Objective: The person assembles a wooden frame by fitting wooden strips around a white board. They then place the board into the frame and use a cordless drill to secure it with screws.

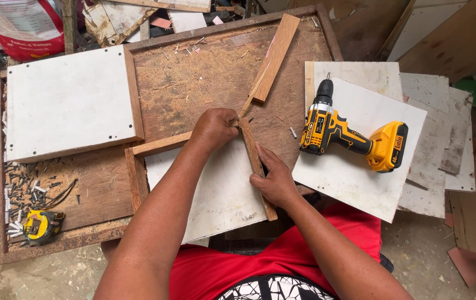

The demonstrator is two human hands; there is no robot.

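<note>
Both my hands on a wooden frame corner, amid a crowded counter.

My left hand [214, 128] has its grip closed around the top corner of the wooden frame [160, 145], where the upper strip meets the right-hand strip [256, 166]; my right hand [274, 180] presses flat on that strip lower down, fingers curled over its edge, holding nothing else. The frame lies on a white panel [216, 194] in the middle of the counter [193, 72] (sawdust all over it). A loose wood batten [274, 55] leans in just above my left hand, nearly touching the corner. A yellow cordless drill [354, 139] rests on a white board [360, 178] to my right, well apart. On the left sit another white panel [66, 103], a heap of screws [29, 189] and a yellow tape measure [42, 225].
</note>
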